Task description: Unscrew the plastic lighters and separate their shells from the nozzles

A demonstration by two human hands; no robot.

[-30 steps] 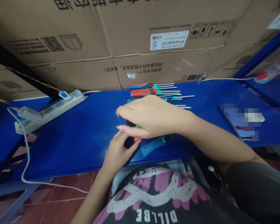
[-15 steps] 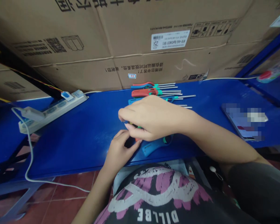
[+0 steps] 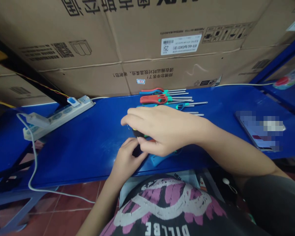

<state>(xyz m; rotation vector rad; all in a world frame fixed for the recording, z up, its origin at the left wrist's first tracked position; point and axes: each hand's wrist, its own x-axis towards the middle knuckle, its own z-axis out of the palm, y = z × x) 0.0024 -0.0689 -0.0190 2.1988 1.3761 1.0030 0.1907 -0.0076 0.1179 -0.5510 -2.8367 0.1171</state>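
My right hand (image 3: 157, 127) is closed, palm down, over a small black item with a yellow band (image 3: 137, 131), mostly covered by its fingers. A bit of orange-red plastic (image 3: 152, 140) shows between its thumb and palm. My left hand (image 3: 126, 155) is pinched just below, its thumb reaching under the right hand; what it grips is hidden. Beside them, toward me, lies a blue stick lighter (image 3: 159, 159), partly covered by my right hand. Beyond the hands, several stick lighters lie in a row, among them a red lighter (image 3: 152, 99) with green parts and metal tubes.
The blue table (image 3: 83, 147) runs across the view. A white power strip (image 3: 61, 116) with plugs and cables lies on the left. A phone-like flat object (image 3: 248, 129), partly blurred out, rests on the right. A large cardboard box (image 3: 88, 36) stands behind, and a bottle (image 3: 288, 78) lies far right.
My right hand has turned slightly and shifted a little toward me, showing more of the black item. The left hand stays nearly in place. The view has moved slightly.
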